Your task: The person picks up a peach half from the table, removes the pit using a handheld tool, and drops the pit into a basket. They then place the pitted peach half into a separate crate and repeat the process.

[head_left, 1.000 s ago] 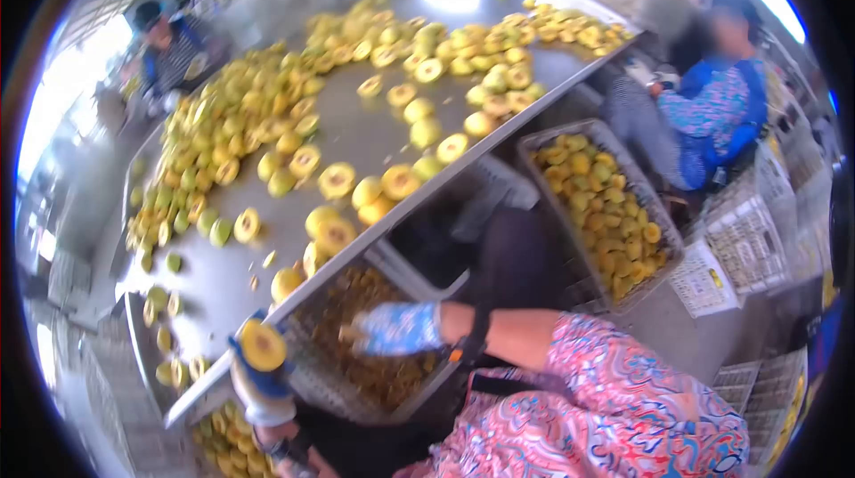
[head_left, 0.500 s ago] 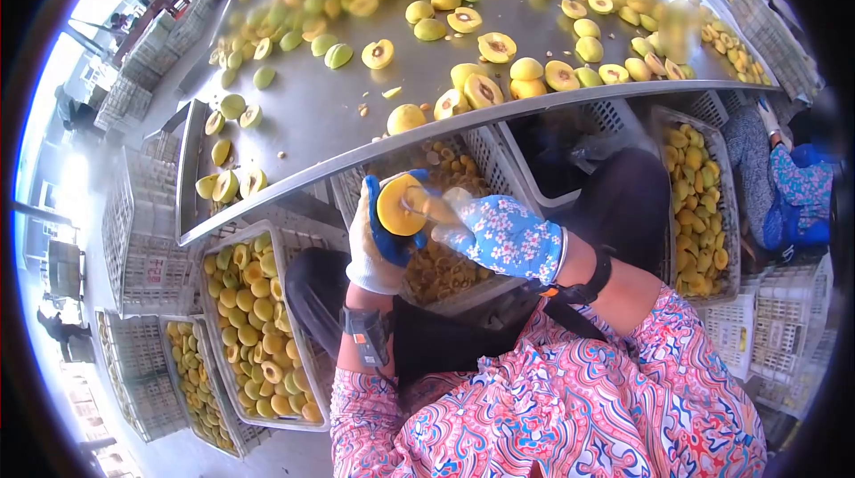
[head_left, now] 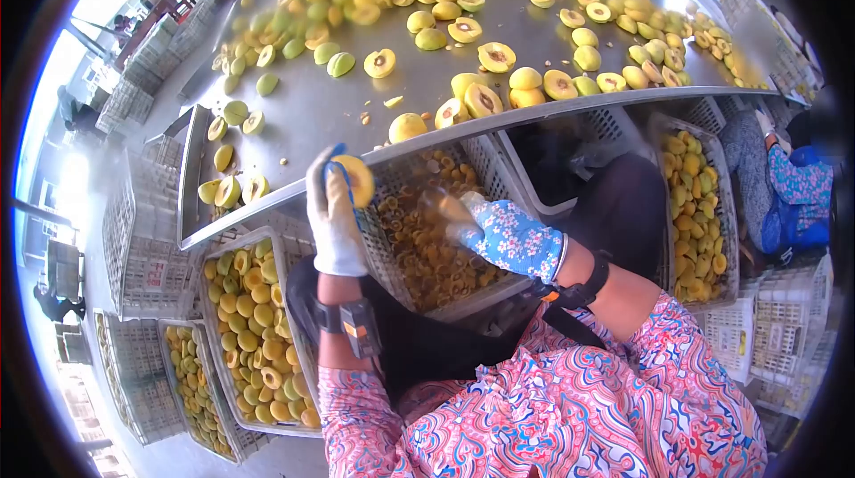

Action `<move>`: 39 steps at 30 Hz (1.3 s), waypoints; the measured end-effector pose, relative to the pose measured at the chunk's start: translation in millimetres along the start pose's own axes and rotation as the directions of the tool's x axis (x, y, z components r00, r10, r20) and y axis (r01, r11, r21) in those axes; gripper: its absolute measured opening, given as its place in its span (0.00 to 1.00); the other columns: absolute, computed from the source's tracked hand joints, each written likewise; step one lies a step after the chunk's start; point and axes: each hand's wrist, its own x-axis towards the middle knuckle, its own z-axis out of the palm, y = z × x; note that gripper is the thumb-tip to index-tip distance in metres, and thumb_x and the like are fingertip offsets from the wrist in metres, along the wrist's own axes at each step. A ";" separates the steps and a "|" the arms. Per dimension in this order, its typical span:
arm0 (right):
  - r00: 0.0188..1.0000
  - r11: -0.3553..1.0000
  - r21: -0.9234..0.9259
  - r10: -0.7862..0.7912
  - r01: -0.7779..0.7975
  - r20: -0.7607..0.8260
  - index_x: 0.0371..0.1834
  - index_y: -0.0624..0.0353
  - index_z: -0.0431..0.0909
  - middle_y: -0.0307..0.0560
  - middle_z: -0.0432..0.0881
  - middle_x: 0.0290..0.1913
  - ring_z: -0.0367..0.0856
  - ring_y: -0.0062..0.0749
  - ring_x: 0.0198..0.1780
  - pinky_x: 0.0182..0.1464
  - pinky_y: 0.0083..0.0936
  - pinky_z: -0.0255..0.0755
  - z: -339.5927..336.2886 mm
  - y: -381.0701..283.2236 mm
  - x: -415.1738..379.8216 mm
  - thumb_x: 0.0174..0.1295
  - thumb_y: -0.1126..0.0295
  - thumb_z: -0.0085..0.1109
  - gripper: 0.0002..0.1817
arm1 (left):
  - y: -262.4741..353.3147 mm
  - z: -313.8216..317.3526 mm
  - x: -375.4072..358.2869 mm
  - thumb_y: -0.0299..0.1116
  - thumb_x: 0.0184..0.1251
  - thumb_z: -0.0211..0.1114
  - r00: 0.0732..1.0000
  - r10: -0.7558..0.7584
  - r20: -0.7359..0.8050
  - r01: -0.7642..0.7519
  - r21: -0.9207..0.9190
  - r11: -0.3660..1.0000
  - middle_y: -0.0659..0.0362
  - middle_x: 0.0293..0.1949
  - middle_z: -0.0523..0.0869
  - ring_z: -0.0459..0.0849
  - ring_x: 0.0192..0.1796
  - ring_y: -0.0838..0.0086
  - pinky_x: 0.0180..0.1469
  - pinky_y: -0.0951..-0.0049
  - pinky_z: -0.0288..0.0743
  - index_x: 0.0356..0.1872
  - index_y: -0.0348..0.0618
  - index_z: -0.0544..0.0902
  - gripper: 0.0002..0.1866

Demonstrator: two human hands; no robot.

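Note:
My left hand, in a white glove with blue on the palm side, is raised at the table's front edge. Its fingers are closed around a yellow peach half. My right hand wears a blue flowered glove and grips a small hand tool, blurred by motion, so its working end cannot be made out. Under the tool stands a crate with brown pits and scooped-out bits inside.
Peach halves lie across the metal table. A crate of yellow halves stands at lower left, another at right. Stacked crates rise on the left. A co-worker's sleeve shows at far right.
My left hand has moved left and up with the peach half, away from the tool. My right hand has shifted slightly right, still holding the tool.

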 end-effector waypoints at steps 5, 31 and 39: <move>1.000 1.000 -0.003 0.014 -0.014 0.022 0.51 0.69 0.72 0.69 0.81 0.40 0.79 0.63 0.44 0.45 0.49 0.71 -12.1 9.8 -4.0 0.67 0.54 0.54 0.25 | -8.4 -53.0 78.0 0.33 0.62 0.65 0.926 0.290 0.241 -0.334 0.880 0.337 0.48 0.48 0.80 0.78 0.52 0.54 0.56 0.60 0.72 0.56 0.44 0.79 0.20; 0.913 0.958 0.285 0.119 -0.002 -0.391 0.52 0.66 0.73 0.69 0.80 0.43 0.78 0.64 0.46 0.47 0.47 0.72 -48.6 48.5 -10.5 0.67 0.56 0.55 0.22 | -0.4 155.0 85.6 0.27 0.52 0.72 0.801 0.153 0.579 -0.463 0.437 0.771 0.53 0.41 0.85 0.84 0.44 0.67 0.49 0.70 0.77 0.49 0.38 0.82 0.20; 0.885 0.944 0.324 0.100 0.060 -0.455 0.57 0.63 0.72 0.66 0.79 0.48 0.78 0.59 0.50 0.52 0.42 0.71 -35.1 35.9 -3.0 0.66 0.60 0.56 0.22 | 13.5 121.6 -13.1 0.44 0.74 0.56 0.807 -0.255 0.532 0.323 -0.036 0.946 0.56 0.48 0.82 0.82 0.49 0.69 0.52 0.71 0.77 0.57 0.37 0.74 0.21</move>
